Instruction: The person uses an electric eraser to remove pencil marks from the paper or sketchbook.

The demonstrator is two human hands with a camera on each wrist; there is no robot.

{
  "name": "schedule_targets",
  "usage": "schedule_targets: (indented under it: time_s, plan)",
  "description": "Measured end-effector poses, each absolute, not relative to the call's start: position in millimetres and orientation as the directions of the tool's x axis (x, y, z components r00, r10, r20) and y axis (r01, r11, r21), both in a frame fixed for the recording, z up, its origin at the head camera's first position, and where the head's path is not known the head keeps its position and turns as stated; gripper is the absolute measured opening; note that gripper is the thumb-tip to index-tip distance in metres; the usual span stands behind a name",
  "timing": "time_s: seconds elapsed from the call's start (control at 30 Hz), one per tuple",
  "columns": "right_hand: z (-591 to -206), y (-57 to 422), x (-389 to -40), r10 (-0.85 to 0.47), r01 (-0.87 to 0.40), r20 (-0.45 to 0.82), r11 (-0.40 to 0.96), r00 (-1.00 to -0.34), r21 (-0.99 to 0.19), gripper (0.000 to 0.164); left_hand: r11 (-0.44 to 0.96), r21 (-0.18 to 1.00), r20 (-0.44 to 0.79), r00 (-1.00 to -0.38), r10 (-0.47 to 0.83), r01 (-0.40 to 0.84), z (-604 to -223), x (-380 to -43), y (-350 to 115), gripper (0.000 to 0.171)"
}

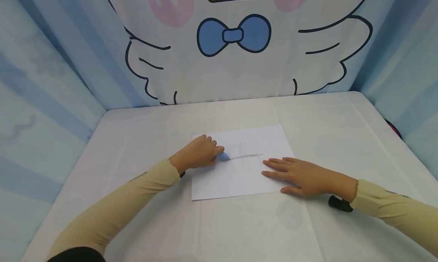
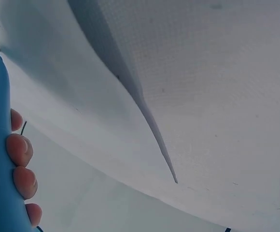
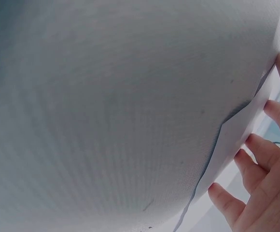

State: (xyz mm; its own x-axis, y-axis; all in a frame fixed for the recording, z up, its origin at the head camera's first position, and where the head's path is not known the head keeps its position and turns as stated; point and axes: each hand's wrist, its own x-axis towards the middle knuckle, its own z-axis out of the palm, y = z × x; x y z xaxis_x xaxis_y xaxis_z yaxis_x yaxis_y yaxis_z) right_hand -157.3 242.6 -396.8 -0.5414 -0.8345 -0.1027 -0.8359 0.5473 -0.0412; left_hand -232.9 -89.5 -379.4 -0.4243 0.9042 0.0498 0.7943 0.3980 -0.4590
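At the paper's [image 1: 232,184] left part, the left hand [image 1: 200,152] had its fingers curled round a blue pen-shaped tool [image 1: 224,156]. Its tip pointed toward the paper's right edge and sat at the left end of a grey line [image 1: 246,156], which ran rightward from it. At the paper's right edge, the right hand [image 1: 301,176] lay farther off, fingers spread, gripping nothing. No lettering could be read on the tool.
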Motion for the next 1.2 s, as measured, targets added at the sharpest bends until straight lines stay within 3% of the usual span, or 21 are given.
schedule_targets:
  time_s: [0.33,1.2]
  plan:
    - [-395.8,241.3,-158.5,-0.81,-0.813,-0.165,0.578,-0.562,-0.067,0.06,0.393,-0.459,0.071,-0.409,0.91,0.797,-380.2,-232.8,-89.7,0.011]
    - [-398.2,242.3,-158.5,-0.825,-0.827,-0.127,0.56,-0.551,-0.052,0.058,0.399,-0.458,0.04,-0.43,0.902,0.794,-378.3,-236.2,-83.5,0.01]
